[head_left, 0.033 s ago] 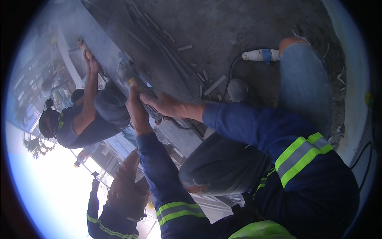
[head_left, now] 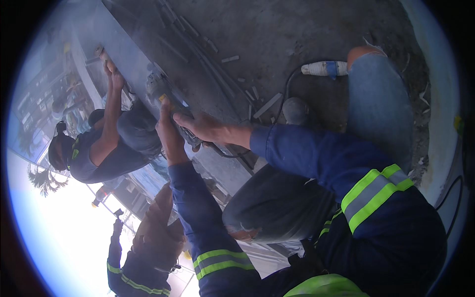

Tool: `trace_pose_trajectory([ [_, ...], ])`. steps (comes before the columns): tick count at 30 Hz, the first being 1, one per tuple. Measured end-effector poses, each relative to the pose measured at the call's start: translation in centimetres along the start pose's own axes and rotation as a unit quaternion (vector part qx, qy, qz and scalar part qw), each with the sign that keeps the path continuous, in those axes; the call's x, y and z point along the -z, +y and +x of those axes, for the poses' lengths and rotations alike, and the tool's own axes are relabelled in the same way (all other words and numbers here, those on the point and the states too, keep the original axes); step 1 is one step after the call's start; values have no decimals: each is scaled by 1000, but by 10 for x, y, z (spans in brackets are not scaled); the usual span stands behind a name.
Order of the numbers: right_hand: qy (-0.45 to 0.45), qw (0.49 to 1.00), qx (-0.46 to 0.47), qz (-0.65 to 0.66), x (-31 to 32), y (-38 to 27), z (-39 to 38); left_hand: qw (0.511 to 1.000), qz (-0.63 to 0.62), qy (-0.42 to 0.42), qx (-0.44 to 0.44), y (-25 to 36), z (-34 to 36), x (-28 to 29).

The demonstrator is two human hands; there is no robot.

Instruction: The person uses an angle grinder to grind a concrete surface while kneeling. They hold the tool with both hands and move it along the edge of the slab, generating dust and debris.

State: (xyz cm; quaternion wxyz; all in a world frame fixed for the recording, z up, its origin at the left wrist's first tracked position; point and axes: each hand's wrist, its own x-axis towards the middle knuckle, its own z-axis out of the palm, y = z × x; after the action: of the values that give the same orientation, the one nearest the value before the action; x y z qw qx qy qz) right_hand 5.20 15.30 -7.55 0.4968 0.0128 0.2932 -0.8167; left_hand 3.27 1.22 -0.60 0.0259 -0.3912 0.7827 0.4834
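An angle grinder [head_left: 157,88] with a yellow patch near its head rests on a long grey slab [head_left: 129,59]. My left hand [head_left: 168,131] is closed around the front of its body. Farther back, my right hand [head_left: 205,127] grips the rear of the tool, its thumb pointing along the body. The grinder's disc is hard to make out in the dusty haze. From the tool's rear end a black cord [head_left: 227,157] loops off to a white connector with blue tape [head_left: 324,69].
A crouching co-worker [head_left: 106,148] works at the slab on the left. Another person [head_left: 148,257] is at the lower left. Thin offcut strips [head_left: 267,106] litter the dusty floor beyond the slab. A bent knee in torn jeans [head_left: 378,99] is at the right.
Both my hands and the grinder stay almost in place; my right forearm has shifted very slightly left and up. The person at the lower left has moved a little.
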Motion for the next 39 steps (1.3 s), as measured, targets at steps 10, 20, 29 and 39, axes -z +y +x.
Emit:
trace_pose_trajectory([
  [10,-6,998,62,4,18,-11,-50,998,38,-8,-49,7,-35,-26],
  [20,47,996,-60,39,75,12,-146,995,49,-33,82,-59,-100,-99],
  [29,73,978,-186,52,111,94,-188,969,20,59,239,-157,-173,-132],
  [39,-14,975,-221,35,121,145,-188,965,108,98,219,-202,-200,-110],
])
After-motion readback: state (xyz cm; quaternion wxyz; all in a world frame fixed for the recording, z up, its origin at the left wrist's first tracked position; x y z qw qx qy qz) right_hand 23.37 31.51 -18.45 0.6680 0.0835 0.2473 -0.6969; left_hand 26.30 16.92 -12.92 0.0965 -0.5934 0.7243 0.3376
